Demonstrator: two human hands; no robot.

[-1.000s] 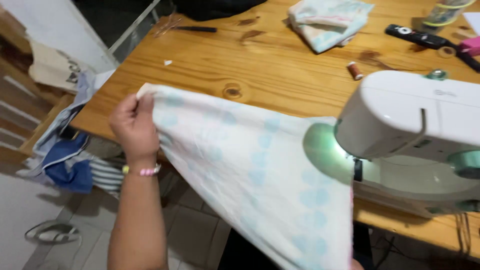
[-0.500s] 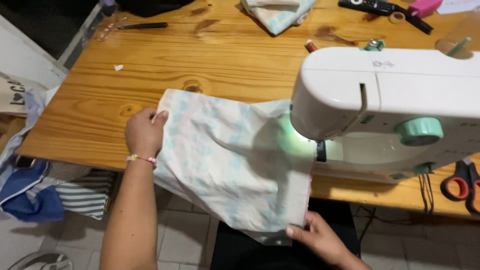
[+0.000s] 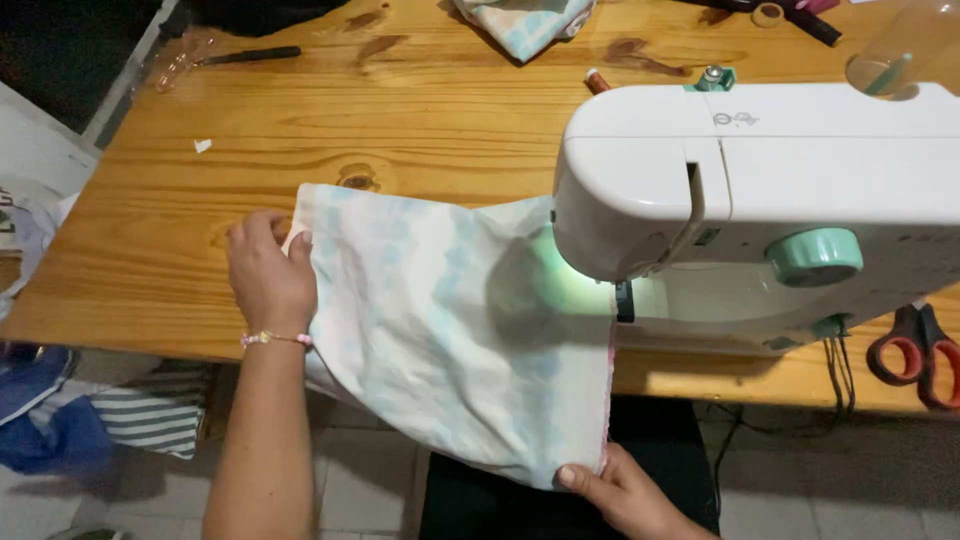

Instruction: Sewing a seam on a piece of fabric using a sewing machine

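Observation:
A pale fabric piece (image 3: 440,330) with faint blue-green patches lies over the front edge of the wooden table (image 3: 400,110) and reaches under the head of a white sewing machine (image 3: 760,190). My left hand (image 3: 268,275) grips the fabric's left edge on the tabletop; a beaded bracelet is on that wrist. My right hand (image 3: 625,495) pinches the fabric's lower right corner below the table edge. The machine's lamp lights the cloth near the needle area, which the machine's head hides.
Red-handled scissors (image 3: 918,355) lie at the right edge. A folded cloth bundle (image 3: 525,20), a thread spool (image 3: 597,80) and a dark pen-like tool (image 3: 250,56) sit at the back. Striped and blue cloths (image 3: 110,425) hang at the lower left. Cables (image 3: 835,370) drop from the machine.
The fabric was held up in the air a second ago; now it lies flatter on the table, fed under the machine. My right hand has come into view at its lower corner.

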